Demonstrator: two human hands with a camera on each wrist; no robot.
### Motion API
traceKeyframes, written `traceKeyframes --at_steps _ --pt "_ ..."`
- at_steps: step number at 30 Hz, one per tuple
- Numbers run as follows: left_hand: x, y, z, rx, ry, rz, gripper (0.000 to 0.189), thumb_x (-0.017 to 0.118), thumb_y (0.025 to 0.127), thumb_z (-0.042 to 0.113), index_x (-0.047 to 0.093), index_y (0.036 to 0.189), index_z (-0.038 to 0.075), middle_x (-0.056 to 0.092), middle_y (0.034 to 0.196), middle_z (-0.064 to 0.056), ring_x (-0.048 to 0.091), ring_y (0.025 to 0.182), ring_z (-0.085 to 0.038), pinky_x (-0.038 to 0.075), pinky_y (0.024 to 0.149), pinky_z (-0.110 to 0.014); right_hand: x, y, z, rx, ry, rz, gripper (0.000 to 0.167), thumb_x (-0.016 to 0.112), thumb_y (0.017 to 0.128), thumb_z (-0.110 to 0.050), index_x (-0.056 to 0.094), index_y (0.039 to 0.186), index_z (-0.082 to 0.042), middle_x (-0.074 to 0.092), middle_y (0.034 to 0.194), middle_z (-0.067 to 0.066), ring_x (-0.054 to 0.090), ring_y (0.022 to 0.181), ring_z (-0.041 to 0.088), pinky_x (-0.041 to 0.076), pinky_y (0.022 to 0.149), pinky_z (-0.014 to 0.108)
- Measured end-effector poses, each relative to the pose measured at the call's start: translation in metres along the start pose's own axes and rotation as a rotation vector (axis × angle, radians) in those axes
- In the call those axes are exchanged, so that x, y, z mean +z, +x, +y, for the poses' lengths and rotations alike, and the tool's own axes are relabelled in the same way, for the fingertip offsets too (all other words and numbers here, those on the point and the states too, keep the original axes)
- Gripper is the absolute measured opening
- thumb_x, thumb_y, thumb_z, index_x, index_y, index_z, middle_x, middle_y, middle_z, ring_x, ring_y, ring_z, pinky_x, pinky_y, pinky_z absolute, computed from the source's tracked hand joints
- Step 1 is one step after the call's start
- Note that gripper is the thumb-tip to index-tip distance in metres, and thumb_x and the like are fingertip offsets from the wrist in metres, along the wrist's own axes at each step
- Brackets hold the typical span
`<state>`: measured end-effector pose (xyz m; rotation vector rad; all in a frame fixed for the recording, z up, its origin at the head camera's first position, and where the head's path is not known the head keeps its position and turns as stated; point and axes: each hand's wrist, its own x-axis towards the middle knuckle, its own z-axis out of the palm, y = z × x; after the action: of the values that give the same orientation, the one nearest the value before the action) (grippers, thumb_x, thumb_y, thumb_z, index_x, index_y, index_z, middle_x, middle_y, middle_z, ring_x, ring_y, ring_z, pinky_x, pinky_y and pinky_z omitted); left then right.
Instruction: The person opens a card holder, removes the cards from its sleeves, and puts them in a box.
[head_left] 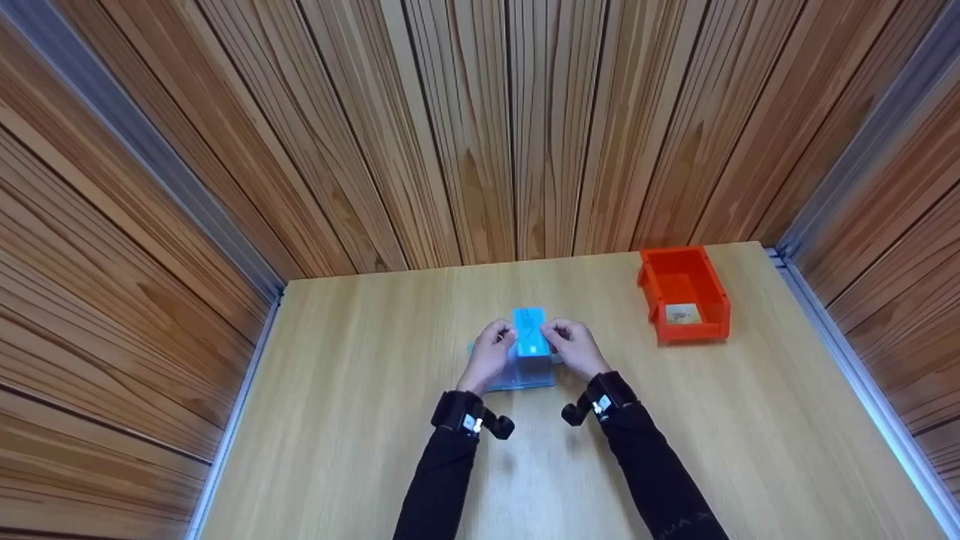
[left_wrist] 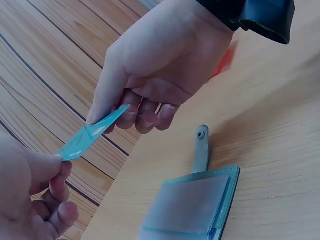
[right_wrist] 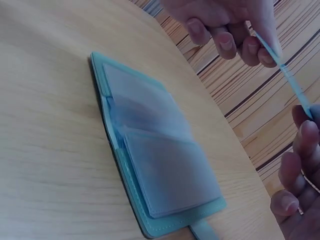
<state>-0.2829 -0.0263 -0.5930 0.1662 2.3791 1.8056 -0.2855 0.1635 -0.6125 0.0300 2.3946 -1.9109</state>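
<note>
Both hands pinch a thin light-blue card (head_left: 530,328), held up over the table between them. My left hand (head_left: 489,356) has its thumb and finger on the left edge. At the opposite edge, my right hand (head_left: 576,347) grips it the same way. Seen from the left wrist, the card (left_wrist: 85,140) is tilted and nearly edge-on. Below lies a light-blue card holder (head_left: 517,379), opened flat and partly hidden by the card and left hand. Cloudy clear sleeves (right_wrist: 172,172) fill its two halves, and a strap (left_wrist: 201,152) with a snap sticks out from one side.
An orange-red open-front bin (head_left: 716,300) stands at the back right of the wooden table (head_left: 337,420), with a small pale paper piece (head_left: 682,313) in its front part. Wood-plank walls (head_left: 480,135) rise behind and at both sides, with metal rails (head_left: 862,390) along the table's side edges.
</note>
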Motion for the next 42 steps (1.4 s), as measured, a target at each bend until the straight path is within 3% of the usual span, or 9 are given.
traceKeyframes --at_steps 6,16,18,22,28,33,42 --pt "0.001 -0.001 -0.001 -0.002 0.011 0.006 0.015 0.056 0.106 0.015 0.063 0.1 0.003 0.055 0.094 0.001 0.05 0.088 -0.015 0.04 0.076 -0.028 0.0 0.0 0.001 -0.001 -0.032 0.017 0.022 0.062 0.105 -0.017 0.066 0.086 -0.006 0.054 0.072 -0.003 0.05 0.069 0.015 0.037 0.06 0.023" --pt "0.001 -0.002 -0.006 0.001 0.044 0.031 0.018 0.06 0.106 0.023 0.066 0.102 0.007 0.059 0.098 0.001 0.052 0.092 -0.013 0.041 0.081 -0.028 -0.009 0.001 0.0 -0.023 -0.056 0.043 0.024 0.064 0.104 -0.017 0.064 0.083 -0.006 0.054 0.072 -0.004 0.052 0.071 0.016 0.04 0.063 0.023" --pt "-0.002 -0.003 -0.009 0.014 0.109 0.039 0.016 0.061 0.105 0.024 0.067 0.104 0.009 0.06 0.098 0.002 0.052 0.088 -0.012 0.041 0.079 -0.028 -0.014 0.002 0.0 -0.031 -0.069 0.051 0.023 0.063 0.104 -0.018 0.065 0.085 -0.006 0.054 0.073 -0.004 0.052 0.072 0.015 0.04 0.064 0.024" --pt "-0.009 -0.005 -0.021 0.05 0.337 0.076 0.014 0.066 0.101 0.023 0.07 0.11 0.013 0.062 0.098 0.002 0.054 0.087 -0.016 0.039 0.082 -0.032 -0.027 0.002 -0.003 -0.014 -0.079 0.051 0.022 0.06 0.106 -0.021 0.068 0.093 -0.005 0.054 0.077 -0.002 0.052 0.077 0.018 0.041 0.07 0.027" --pt "-0.019 -0.01 -0.042 0.06 0.594 0.095 0.034 0.074 0.095 0.027 0.07 0.127 0.015 0.068 0.124 -0.005 0.059 0.118 -0.028 0.041 0.098 -0.047 -0.05 0.003 -0.006 0.021 -0.074 0.07 0.025 0.057 0.108 -0.026 0.069 0.101 -0.004 0.054 0.083 0.0 0.051 0.082 0.022 0.041 0.073 0.029" --pt "-0.022 -0.014 -0.053 0.037 0.706 0.028 0.048 0.073 0.096 0.032 0.063 0.14 0.016 0.061 0.142 -0.008 0.054 0.132 -0.03 0.04 0.104 -0.048 -0.07 0.004 -0.008 0.049 -0.086 0.079 0.03 0.055 0.108 -0.033 0.066 0.103 -0.006 0.054 0.085 0.001 0.051 0.087 0.026 0.039 0.076 0.031" --pt "-0.019 -0.019 -0.059 0.015 0.782 -0.056 0.056 0.07 0.098 0.033 0.056 0.15 0.015 0.053 0.153 -0.009 0.046 0.144 -0.031 0.037 0.114 -0.051 -0.11 0.003 -0.013 0.033 -0.122 0.15 0.038 0.054 0.108 -0.039 0.065 0.107 -0.003 0.055 0.086 0.004 0.052 0.09 0.028 0.04 0.081 0.033"
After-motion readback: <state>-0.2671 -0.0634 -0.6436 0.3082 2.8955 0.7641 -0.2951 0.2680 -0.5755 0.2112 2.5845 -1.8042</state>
